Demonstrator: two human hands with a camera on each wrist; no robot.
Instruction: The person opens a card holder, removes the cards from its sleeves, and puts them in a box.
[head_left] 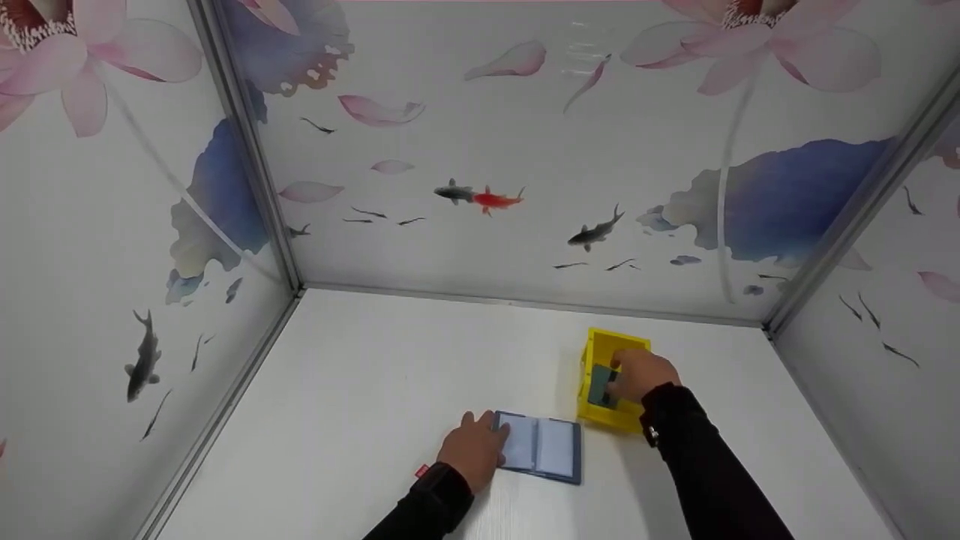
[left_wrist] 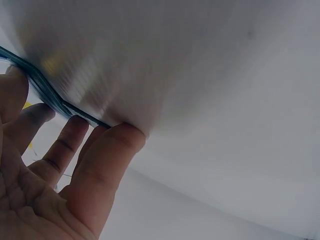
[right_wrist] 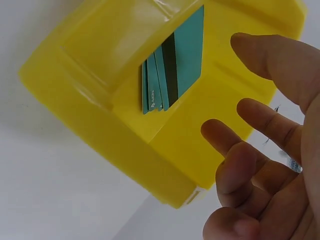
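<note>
A small card holder (head_left: 556,448) lies spread open on the white table, with clear sleeves and a dark blue cover. My left hand (head_left: 474,451) rests at its left side, the thumb over the left page. In the left wrist view, the left fingertips touch the holder's dark edge (left_wrist: 62,102). My right hand (head_left: 643,373) reaches into a yellow bin (head_left: 619,336). Inside, several teal cards (right_wrist: 187,55) with a dark stripe lean in a fanned stack. The right wrist view shows thumb and fingers spread apart, with a gap to the cards.
The bin stands just beyond the holder's right corner. Printed panels (head_left: 465,247) with flowers and fish wall in the table (head_left: 390,360) at the back and both sides. Metal strips (head_left: 277,232) run along the corners.
</note>
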